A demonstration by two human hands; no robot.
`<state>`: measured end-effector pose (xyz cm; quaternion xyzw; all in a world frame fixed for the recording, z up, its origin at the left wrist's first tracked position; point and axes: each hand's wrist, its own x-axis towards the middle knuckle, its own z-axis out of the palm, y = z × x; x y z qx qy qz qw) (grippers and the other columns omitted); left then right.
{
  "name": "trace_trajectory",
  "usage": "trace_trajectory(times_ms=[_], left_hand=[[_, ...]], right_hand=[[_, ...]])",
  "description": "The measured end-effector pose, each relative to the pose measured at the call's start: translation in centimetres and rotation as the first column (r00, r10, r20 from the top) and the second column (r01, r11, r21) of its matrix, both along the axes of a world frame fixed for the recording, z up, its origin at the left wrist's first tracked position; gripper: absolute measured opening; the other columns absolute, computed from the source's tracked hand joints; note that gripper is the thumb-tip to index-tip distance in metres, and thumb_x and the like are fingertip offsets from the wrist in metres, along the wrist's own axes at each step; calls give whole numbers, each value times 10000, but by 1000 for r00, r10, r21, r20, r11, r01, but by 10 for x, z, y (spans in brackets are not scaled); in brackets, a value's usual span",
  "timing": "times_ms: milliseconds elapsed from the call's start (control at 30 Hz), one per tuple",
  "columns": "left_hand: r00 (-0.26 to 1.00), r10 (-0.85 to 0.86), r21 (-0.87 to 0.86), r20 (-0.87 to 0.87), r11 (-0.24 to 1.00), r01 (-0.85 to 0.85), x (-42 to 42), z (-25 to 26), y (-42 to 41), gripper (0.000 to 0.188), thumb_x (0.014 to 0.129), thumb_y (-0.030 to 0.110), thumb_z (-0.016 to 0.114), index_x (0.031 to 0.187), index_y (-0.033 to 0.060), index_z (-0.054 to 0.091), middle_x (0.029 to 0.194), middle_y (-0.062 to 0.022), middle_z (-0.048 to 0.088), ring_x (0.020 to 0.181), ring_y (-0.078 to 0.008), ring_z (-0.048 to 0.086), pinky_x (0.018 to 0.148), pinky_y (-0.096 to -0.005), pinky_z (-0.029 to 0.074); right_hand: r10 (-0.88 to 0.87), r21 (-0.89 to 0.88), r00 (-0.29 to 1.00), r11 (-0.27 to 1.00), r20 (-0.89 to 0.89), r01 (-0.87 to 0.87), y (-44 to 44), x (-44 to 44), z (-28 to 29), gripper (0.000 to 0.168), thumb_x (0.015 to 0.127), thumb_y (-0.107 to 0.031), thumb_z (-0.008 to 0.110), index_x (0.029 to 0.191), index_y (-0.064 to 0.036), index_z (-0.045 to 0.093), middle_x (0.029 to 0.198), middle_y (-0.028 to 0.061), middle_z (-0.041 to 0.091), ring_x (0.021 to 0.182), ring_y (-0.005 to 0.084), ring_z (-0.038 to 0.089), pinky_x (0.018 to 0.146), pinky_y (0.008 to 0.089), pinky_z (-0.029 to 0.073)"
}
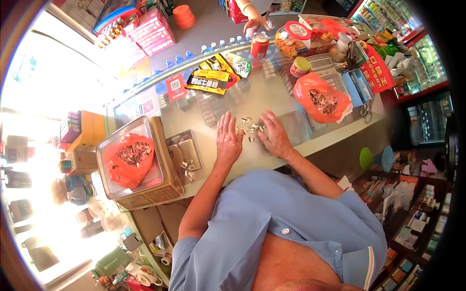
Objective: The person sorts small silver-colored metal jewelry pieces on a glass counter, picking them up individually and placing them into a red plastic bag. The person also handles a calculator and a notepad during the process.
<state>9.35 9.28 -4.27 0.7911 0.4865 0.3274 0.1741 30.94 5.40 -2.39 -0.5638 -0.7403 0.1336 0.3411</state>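
Observation:
Several small shiny gold-coloured metal pieces (249, 126) lie in a loose heap on the glass-topped counter (260, 96). My left hand (229, 140) rests flat to the left of the heap, its fingers pointing away from me. On the other side is my right hand (275, 136), fingers spread and thumb beside the pieces. Neither hand holds anything. To the right sits an orange-red plastic bag (304, 92) with many small metal pieces in it. A similar bag (115, 174) lies on a metal tray (160, 174) at the left. Silvery bent pieces (189, 175) lie near that tray.
Snack packets (208, 80), a drink can (259, 46) and a lidded tin (300, 67) stand across the counter. Near the right bag are a calculator (329, 74) and scissors (367, 112). Another person's hand (255, 22) reaches in at the far side. Bottles line the counter's far edge.

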Motion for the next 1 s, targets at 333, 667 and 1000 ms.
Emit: trace_trajectory(times_ms=[333,667,1000], left_hand=[[869,-57,-161,491,975,155,48,14,12,469,1107,240,468,1507,-4,458,1606,-219,445,1443,-410,472,1182,-473,404],[939,86,-122,334,991,-48,-16,14,-5,340,1083,97,503,1401,-10,556,1493,-217,561,1346,-415,556,1115,-483,458],[964,60,-50,258,998,-49,-15,7,-5,294,1066,70,534,1344,-5,593,1437,-204,607,1303,-407,585,1087,-473,482]], right_hand=[[209,-22,977,977,-48,-210,22,-26,-6,665,885,-220,753,1462,-18,491,1566,238,418,1500,436,360,1260,569,279],[238,102,969,964,63,-244,37,-46,-18,329,854,-112,770,1131,-32,611,1339,192,535,1367,411,491,1153,506,431],[96,128,995,987,7,-96,26,22,-8,134,871,-25,656,978,-1,580,1136,178,582,1147,383,587,1002,463,497]])
